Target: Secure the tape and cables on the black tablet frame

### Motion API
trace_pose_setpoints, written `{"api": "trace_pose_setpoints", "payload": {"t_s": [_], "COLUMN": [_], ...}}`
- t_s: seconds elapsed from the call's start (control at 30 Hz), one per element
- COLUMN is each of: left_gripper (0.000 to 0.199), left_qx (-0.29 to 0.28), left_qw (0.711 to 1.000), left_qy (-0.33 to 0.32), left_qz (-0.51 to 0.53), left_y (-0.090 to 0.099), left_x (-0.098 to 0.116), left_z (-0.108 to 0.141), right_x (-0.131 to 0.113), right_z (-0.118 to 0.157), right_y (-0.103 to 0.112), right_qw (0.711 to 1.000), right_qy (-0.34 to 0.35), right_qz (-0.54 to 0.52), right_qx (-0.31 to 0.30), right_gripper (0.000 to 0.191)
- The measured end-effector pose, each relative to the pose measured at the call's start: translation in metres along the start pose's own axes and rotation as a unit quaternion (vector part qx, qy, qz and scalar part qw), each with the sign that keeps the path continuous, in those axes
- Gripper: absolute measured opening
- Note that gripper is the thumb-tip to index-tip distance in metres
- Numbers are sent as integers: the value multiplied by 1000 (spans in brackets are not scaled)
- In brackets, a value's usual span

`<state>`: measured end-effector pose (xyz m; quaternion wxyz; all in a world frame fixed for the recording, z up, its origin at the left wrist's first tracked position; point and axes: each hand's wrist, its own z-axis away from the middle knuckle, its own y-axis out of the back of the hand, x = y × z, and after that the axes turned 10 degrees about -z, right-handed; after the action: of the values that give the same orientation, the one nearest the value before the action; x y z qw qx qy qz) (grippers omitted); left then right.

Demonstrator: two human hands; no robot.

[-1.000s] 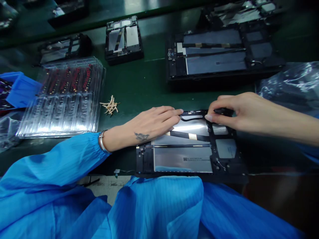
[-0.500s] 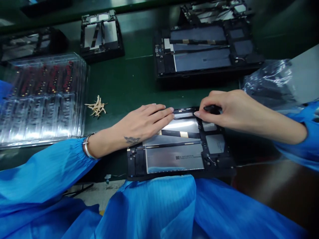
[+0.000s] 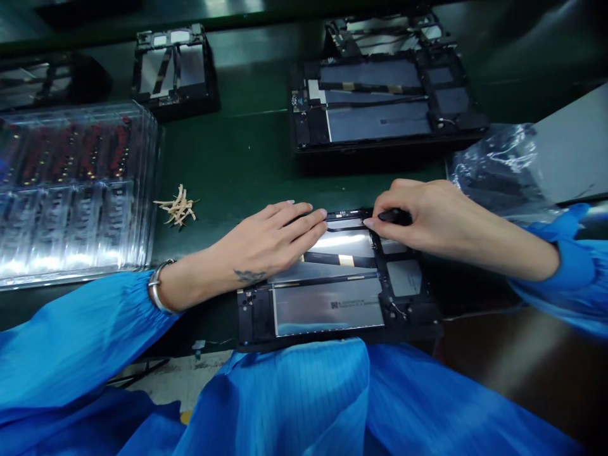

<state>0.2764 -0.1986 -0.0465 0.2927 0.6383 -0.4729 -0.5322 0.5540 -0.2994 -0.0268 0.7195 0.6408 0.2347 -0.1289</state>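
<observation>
An opened tablet chassis (image 3: 332,304) with silver panels and a black frame lies at the near edge of the green belt. My left hand (image 3: 266,244) rests flat on its left upper part, fingers together and pointing right, holding it down. My right hand (image 3: 422,212) is at the chassis's far edge, its fingers pinched on a small black part (image 3: 394,216) that sits against the frame. Both arms wear blue sleeves, and a metal bracelet (image 3: 159,291) is on my left wrist.
Further back lie another open tablet chassis (image 3: 384,107), a smaller one (image 3: 173,63) and a dark one at far left. A stack of clear blister trays (image 3: 71,190) stands at left, beside a small heap of tan strips (image 3: 178,206). Crumpled plastic bags (image 3: 498,168) lie at right.
The view has shifted, so everything sits further left in the picture. Both hands keep their places on the chassis, the right one still pinching the black part.
</observation>
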Motion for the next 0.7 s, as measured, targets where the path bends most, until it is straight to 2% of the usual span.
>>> {"api": "trace_pose_setpoints", "payload": {"t_s": [0.37,0.57,0.63,0.7], "left_gripper": [34,36,38,41], "left_qx": [-4,-61,-81,-89], "left_qw": [1000,997,995,995], "left_qy": [-17,-30,-22,-15], "left_qz": [-16,-48,-51,-38], "left_y": [6,7,6,5], "left_x": [-2,-8,-5,-2], "left_z": [-6,-27,-37,-46], "right_x": [4,2,-3,-13], "right_z": [-1,-4,0,11], "right_y": [-5,-5,-1,2], "right_qw": [1000,1000,1000,992], "right_qy": [-12,-11,12,50], "right_qz": [15,22,15,-11], "right_qx": [-8,-5,20,112], "right_gripper": [30,28,26,25]}}
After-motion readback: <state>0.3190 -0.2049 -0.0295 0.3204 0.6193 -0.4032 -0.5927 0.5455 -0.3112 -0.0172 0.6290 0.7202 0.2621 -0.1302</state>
